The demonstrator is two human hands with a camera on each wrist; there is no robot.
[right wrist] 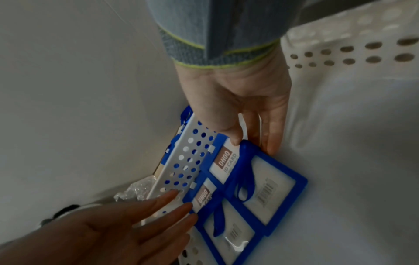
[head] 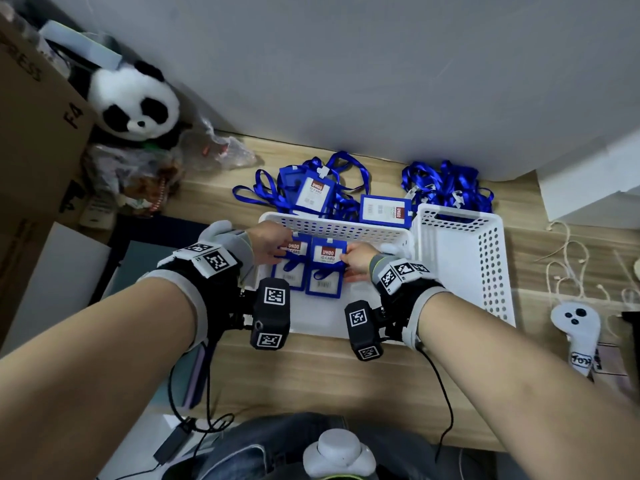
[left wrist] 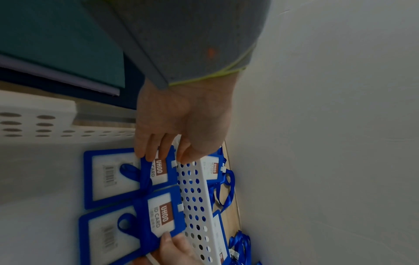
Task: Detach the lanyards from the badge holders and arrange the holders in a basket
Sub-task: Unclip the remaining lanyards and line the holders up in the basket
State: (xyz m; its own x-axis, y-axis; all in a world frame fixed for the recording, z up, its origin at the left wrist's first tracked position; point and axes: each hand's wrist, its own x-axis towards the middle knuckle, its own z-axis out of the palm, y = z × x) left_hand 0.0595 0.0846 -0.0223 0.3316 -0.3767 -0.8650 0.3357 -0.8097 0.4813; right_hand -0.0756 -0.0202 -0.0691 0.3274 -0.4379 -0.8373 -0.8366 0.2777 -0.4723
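Fingers of your left hand (head: 268, 244) lie straight on the left blue plastic badge holder (head: 292, 263); your right hand (head: 358, 263) pinches the right blue badge holder (head: 326, 268) at its edge. Both holders lie side by side, touching, inside the white perforated plastic basket (head: 332, 226).
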